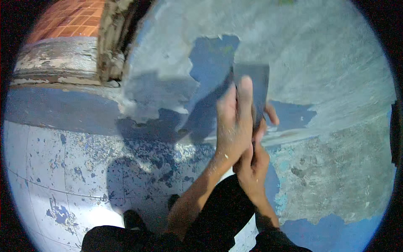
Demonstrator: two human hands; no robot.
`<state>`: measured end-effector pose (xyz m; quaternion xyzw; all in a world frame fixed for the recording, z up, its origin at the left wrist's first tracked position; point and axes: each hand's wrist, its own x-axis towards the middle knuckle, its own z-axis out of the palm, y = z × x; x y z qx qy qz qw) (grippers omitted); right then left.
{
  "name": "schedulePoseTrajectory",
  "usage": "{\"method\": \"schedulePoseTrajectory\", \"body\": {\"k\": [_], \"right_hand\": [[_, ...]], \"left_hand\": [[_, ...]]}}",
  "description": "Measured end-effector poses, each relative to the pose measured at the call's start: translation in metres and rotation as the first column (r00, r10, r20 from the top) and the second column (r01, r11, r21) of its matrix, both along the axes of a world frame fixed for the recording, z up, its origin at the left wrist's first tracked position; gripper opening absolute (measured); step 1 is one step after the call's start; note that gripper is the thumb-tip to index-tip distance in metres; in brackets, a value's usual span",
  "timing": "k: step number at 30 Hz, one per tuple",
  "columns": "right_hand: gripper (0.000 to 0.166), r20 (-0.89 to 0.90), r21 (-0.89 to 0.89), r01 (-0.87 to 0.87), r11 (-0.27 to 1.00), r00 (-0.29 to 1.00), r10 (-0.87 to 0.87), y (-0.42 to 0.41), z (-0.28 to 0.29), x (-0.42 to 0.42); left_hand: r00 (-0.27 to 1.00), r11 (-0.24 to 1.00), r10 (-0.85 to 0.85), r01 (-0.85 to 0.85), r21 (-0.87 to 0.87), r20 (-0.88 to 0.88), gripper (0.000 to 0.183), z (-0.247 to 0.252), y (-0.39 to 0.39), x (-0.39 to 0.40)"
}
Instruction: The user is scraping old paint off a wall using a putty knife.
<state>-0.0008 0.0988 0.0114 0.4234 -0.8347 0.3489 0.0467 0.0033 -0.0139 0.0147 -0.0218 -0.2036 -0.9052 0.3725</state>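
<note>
Both my hands are on a flat, dark rectangular tool (261, 82), probably a scraper blade, held against or close to the wall. My left hand (234, 119) lies along its near face, one finger stretched up the blade. Lower down, my right hand (256, 157) closes around its lower part; the handle is mostly hidden. Behind the tool the wall (292, 63) shows bare grey plaster with a ragged patch of blue paint (212, 60) left of the blade. Another blue patch (292, 115) lies to the right of my hands.
Paint flakes (59, 215) lie scattered over the pale tiled floor (47, 176). A weathered frame (110, 47) and a worn sill (59, 56) stand at upper left, with orange-brown tiles (78, 19) beyond. My dark shoe (133, 219) is on the floor. Shadows fall across wall and floor.
</note>
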Motion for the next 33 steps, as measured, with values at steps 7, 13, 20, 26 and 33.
{"method": "schedulePoseTrajectory", "body": {"k": [7, 13, 20, 26, 33], "right_hand": [[0.022, 0.086, -0.008, 0.044, 0.999, 0.995, -0.043, -0.004, -0.002, 0.008], [0.021, 0.2, 0.049, 0.115, 0.992, 0.972, -0.122, 0.007, -0.006, 0.011], [0.029, 0.282, 0.009, 0.164, 0.986, 0.946, -0.16, 0.009, -0.01, 0.008], [0.02, 0.228, 0.014, 0.174, 0.985, 0.958, -0.173, 0.011, -0.005, 0.021], [0.02, 0.214, 0.022, 0.149, 0.989, 0.965, -0.15, -0.003, 0.004, 0.024]], "left_hand": [[1.0, 1.0, -0.016, 0.016, -0.015, -0.019, 0.045, -0.002, -0.001, -0.003], [0.996, 0.997, 0.041, -0.035, -0.074, 0.082, 0.048, -0.003, -0.003, -0.002], [0.995, 0.999, -0.047, 0.049, -0.017, 0.087, 0.049, 0.0, 0.002, -0.002], [0.989, 0.995, -0.097, 0.097, 0.007, 0.116, 0.05, -0.008, 0.011, 0.001], [0.989, 0.998, -0.062, 0.059, 0.022, 0.136, 0.05, 0.005, -0.004, 0.014]]}}
